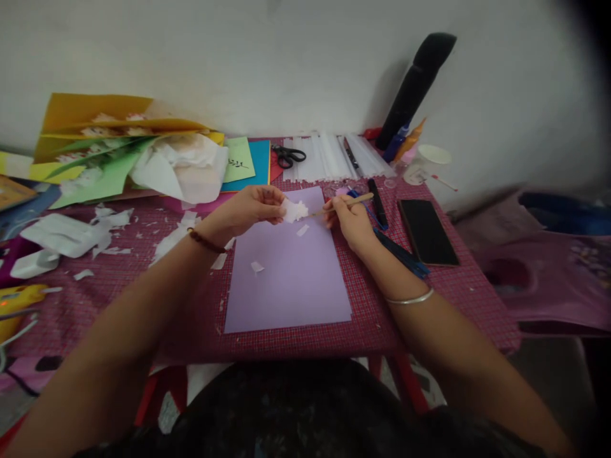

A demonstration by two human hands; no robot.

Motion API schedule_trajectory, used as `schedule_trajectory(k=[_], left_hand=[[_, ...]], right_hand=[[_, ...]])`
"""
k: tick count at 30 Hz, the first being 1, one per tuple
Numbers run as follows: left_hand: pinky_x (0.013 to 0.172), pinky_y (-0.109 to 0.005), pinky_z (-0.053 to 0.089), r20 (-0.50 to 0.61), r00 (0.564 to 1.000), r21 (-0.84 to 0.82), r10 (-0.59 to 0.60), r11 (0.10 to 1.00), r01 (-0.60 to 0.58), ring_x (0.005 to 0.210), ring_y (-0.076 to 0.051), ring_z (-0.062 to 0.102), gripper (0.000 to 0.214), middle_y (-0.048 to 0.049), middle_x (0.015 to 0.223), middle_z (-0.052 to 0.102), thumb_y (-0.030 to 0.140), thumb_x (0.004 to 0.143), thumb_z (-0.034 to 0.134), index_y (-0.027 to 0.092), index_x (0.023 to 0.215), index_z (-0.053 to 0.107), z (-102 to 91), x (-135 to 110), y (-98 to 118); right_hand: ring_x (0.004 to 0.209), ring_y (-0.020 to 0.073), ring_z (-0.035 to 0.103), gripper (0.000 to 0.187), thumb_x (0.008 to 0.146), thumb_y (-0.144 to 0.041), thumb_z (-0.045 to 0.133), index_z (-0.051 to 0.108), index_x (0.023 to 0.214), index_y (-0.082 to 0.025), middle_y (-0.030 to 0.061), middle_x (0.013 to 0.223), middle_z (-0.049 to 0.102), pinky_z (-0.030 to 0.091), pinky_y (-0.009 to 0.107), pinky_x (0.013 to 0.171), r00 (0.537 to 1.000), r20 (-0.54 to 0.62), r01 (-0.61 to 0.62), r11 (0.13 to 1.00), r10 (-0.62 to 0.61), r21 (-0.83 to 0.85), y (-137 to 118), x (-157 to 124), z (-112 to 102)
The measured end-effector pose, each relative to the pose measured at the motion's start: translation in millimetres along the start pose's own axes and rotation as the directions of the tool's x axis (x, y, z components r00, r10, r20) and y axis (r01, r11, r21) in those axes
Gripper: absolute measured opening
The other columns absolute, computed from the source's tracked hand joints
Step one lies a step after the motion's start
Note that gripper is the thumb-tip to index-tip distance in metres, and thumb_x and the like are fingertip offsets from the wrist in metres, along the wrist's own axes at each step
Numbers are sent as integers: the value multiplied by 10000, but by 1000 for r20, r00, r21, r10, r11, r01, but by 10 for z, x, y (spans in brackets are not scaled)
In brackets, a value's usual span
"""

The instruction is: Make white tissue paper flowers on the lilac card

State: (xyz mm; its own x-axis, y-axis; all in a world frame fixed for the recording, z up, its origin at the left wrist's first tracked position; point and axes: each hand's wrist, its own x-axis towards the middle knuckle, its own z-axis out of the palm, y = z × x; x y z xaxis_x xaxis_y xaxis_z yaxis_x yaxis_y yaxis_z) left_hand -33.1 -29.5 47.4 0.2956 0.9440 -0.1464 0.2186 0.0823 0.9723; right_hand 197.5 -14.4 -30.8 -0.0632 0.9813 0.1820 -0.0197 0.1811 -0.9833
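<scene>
Between the fingertips of my left hand [260, 205] is a small piece of white paper [294, 211] with a ragged, frilly right edge. My right hand [351, 221] grips a thin paintbrush [361, 199] by its pale wooden handle. Its narrow tip points left and reaches close to the frilly edge; whether it touches cannot be made out. Both hands are above the upper part of a purple paper sheet [291, 273]. On that sheet lie loose white scraps [257, 267].
Paper-wrapped bouquets [114, 149] and white scraps [112, 219] lie left. Behind are scissors [287, 156] and clear sticks [319, 156]. A black marker [377, 202], a dark phone-like slab [427, 231], a paper cup [426, 164] and a yellow glue gun [21, 305] are around.
</scene>
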Motion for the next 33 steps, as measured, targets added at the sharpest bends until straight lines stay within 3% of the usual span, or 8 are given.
schedule_trajectory(k=[6,10,13,18,22,33], left_hand=[[581,-234,460,43,999,-237,-8,971,18,551,-80,560,178,26,626,604,192,614,760,156,708,613,100,232,-129],[503,-203,354,94,996,-28,-2,1000,4,509,-58,471,115,33,572,568,211,629,745,153,653,648,85,262,-253],[532,-205,373,128,992,193,14,980,-39,557,-76,515,76,19,622,620,225,669,707,155,680,682,129,276,-295],[564,-227,380,-78,982,447,174,886,-122,594,-107,534,49,10,626,628,170,686,628,143,665,663,332,357,-358],[578,-240,366,-150,961,449,233,882,-144,602,-114,508,52,0,640,612,155,704,583,141,672,622,418,412,-428],[571,-263,367,-164,952,454,259,876,-160,611,-132,501,80,-12,634,595,199,726,610,169,656,588,425,444,-477]], right_hand=[[474,123,551,387,875,-589,570,603,773,-217,1,620,626,453,268,471,998,31,-48,999,49,-8,-11,-17,22],[471,109,551,370,868,-580,579,608,812,-215,-2,671,662,439,251,466,999,8,-53,999,53,7,-15,-4,26],[467,100,551,376,861,-588,585,606,825,-215,2,689,672,433,240,458,998,9,-68,998,68,7,-13,12,33],[455,101,540,382,870,-596,568,590,806,-220,3,664,659,438,248,448,998,-36,-50,999,50,8,-53,7,19],[471,112,545,370,886,-572,549,558,752,-227,-12,589,612,457,255,463,995,-98,2,999,3,48,-105,-39,0],[515,134,562,411,864,-636,549,585,780,-235,0,657,619,478,299,522,999,47,14,996,-9,-92,-37,-63,36]])
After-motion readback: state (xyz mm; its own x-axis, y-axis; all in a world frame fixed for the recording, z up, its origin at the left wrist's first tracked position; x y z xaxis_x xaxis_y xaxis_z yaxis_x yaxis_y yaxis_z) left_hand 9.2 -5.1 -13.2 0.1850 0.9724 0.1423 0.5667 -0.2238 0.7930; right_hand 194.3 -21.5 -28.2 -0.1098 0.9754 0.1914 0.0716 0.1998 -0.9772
